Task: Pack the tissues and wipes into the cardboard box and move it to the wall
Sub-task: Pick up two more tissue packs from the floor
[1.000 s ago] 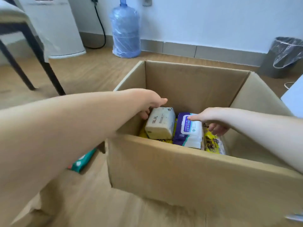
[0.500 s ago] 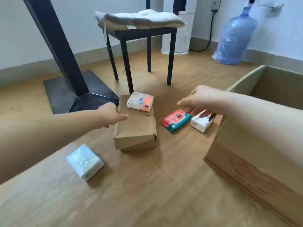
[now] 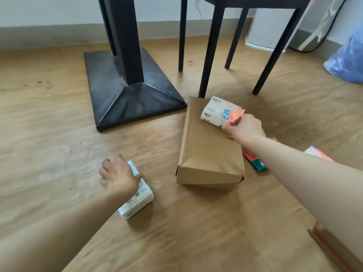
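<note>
Two packs in reach — one per hand

Right hand (image 3: 246,128) grips the orange-printed tissue pack (image 3: 222,112) on the brown parcel (image 3: 210,150); left hand (image 3: 117,176), fingers spread open, covers the white pack (image 3: 138,201) — close fully before lifting.

The floor (image 3: 59,118) is light brown wood grain with a few dark specks. The flat parcel (image 3: 210,152) is plain kraft brown. The tissue pack (image 3: 220,111) on its far end is white with blue strokes and an orange patch. The pack (image 3: 137,199) under the left hand (image 3: 117,176) is white with small dark print. A wipes pack (image 3: 255,161) shows red and teal. The table base (image 3: 125,91) and chair legs (image 3: 212,46) are black. A bag (image 3: 347,61) at the right edge is blue.
</note>
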